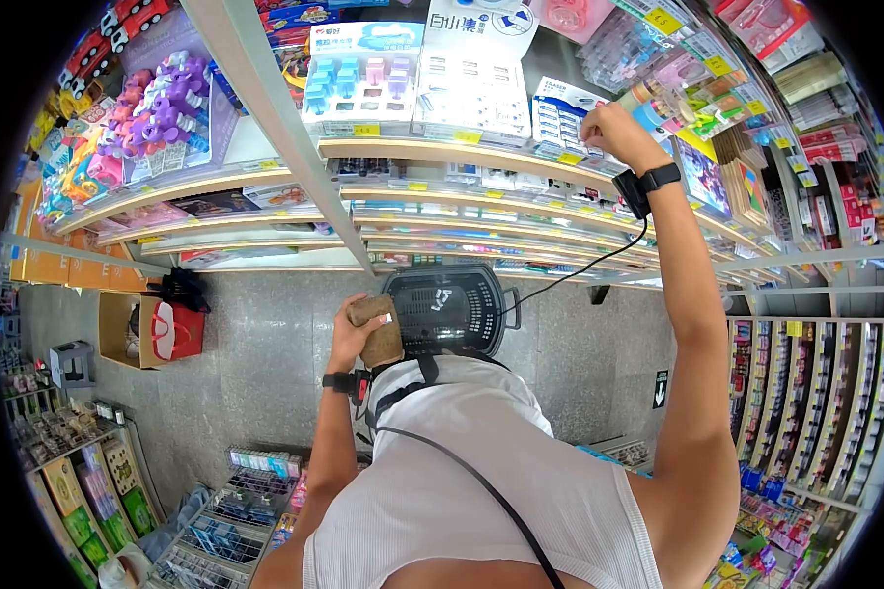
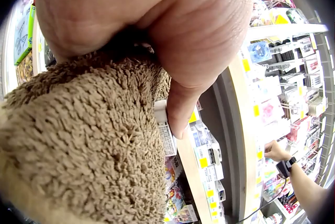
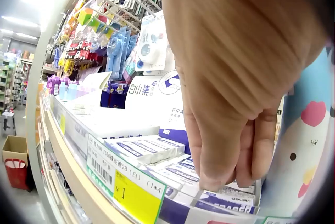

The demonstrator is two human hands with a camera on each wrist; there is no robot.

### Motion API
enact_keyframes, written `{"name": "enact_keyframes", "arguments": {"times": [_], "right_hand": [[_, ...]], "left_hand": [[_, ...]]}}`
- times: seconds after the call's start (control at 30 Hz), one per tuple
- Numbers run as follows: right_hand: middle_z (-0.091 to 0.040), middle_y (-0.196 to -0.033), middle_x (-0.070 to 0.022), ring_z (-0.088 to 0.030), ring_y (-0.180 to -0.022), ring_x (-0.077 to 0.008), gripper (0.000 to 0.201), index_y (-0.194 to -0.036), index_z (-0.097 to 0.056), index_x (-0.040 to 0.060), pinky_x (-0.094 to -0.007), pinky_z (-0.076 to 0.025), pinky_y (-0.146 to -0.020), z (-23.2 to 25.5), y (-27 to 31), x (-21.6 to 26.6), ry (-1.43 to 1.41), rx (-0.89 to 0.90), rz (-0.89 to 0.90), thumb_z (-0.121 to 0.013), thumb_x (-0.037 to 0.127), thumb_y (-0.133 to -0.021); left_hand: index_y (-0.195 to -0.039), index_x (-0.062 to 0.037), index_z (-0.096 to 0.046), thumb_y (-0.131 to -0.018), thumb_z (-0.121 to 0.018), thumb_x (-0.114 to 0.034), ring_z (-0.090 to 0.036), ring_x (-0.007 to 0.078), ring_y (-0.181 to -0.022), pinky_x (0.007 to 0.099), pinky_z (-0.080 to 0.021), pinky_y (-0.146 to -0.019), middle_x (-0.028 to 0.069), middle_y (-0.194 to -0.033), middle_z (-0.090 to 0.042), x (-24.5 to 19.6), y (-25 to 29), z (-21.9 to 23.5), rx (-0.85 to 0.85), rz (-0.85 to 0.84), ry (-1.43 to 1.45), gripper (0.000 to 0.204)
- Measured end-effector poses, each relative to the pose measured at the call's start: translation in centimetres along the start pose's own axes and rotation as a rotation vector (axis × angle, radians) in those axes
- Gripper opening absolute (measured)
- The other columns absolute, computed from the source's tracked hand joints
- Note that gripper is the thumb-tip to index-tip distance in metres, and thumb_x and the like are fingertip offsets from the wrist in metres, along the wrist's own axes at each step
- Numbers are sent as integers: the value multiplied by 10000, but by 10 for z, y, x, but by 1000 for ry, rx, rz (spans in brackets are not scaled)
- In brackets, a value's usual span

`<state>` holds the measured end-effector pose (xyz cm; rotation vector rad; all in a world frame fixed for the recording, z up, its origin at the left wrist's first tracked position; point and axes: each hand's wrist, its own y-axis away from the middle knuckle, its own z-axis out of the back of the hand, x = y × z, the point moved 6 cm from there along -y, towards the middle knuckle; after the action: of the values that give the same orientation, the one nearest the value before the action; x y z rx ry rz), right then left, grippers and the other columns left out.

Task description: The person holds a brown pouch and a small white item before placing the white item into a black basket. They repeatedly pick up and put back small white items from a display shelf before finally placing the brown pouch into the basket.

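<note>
My left hand (image 1: 348,336) grips a brown fuzzy item (image 1: 382,339) at waist height. In the left wrist view, that hand (image 2: 204,30) also keeps a small white block (image 2: 166,134) under a finger against the brown pile (image 2: 99,140). On the upper shelf, my right hand (image 1: 614,130) reaches into a box of white and blue erasers (image 1: 558,130). Seen from the right wrist, the hand (image 3: 235,72) points its fingertips down onto the wrapped erasers (image 3: 180,174) at one end of the box; whether an eraser is pinched is hidden.
A dark basket (image 1: 489,314) stands on the floor below the shelves, with small white items inside. Left of the eraser box are white display boxes (image 1: 469,93); a yellow price tag (image 3: 137,195) fronts the shelf. A cardboard box (image 1: 118,329) stands on the floor at left.
</note>
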<state>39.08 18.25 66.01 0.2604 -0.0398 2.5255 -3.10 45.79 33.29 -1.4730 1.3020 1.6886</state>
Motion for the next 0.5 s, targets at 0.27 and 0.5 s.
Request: {"name": "enact_keyframes", "arguments": {"times": [0.27,0.5], "right_hand": [[-698,-763,-176,-688,-722,-306,98,-853,-724,-29,-386,-536,-682,-8,-5,-2,120,-12,11,-746,-10,-760],[-713,-848,-223,-693,-822,-380,107,-838,-734,-11,-432,-550,-739,4,-8,-2,80,11,-5,-647,1,-776]], "left_hand": [[-1332,37,-554,-788,-874,-74,-665,193,-1054,329,-539,-935,131,-1158,-700,-1,1,4,-18,-14,-29,641],[-1320,37,-560,-789,-873,-74,-669,194,-1052,328,-541,-929,138,-1158,-699,2,-1,3,-20,-4,2,627]]}}
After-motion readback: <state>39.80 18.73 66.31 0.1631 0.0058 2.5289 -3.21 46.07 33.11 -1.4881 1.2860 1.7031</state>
